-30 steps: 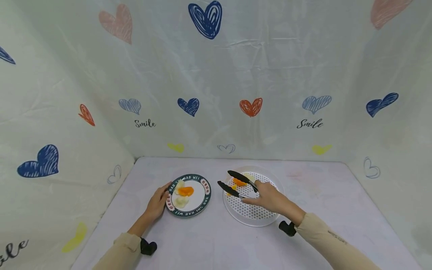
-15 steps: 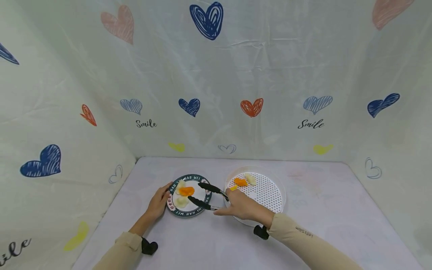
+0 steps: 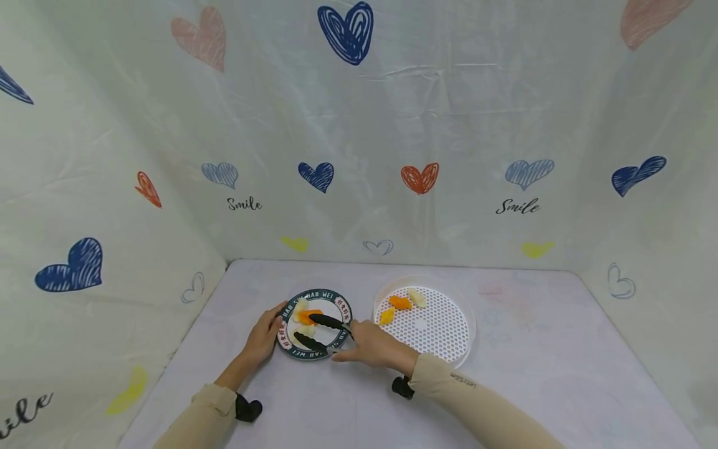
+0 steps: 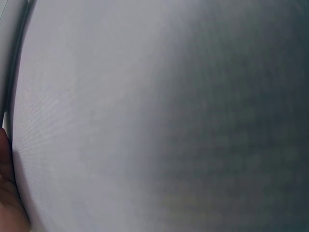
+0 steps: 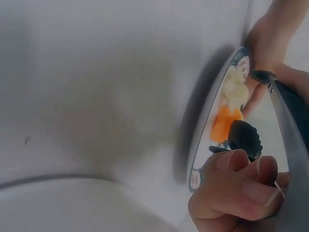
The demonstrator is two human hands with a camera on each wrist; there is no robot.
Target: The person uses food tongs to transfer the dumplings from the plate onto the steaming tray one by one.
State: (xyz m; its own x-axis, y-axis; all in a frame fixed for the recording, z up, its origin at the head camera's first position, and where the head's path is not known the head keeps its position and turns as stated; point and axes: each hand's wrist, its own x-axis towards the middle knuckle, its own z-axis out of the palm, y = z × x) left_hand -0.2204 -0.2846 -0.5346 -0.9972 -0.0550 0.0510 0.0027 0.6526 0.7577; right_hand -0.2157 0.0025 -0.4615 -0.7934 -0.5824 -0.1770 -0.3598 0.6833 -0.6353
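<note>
In the head view, the left hand (image 3: 260, 340) rests at the left rim of the patterned plate (image 3: 331, 305), probably to keep it from sliding on the tabletop (image 3: 314, 405); whether its fingers curl under the rim I cannot tell. The right hand (image 3: 370, 343), at the plate's right side, has its fingers curled round black-tipped tongs (image 3: 330, 322). The tongs' arms stand apart over the plate's orange piece (image 3: 306, 317) and pale pieces (image 3: 300, 305), likely to straddle one; contact is unclear. Right of the plate sits a perforated tray (image 3: 437, 327) bearing orange, yellow and pale pieces.

The left wrist view is mostly blurred pale surface, with some hand at the edge.

The right wrist view confirms the curled grip, a tong tip above the plate, and the left hand at the plate's far side.
</note>
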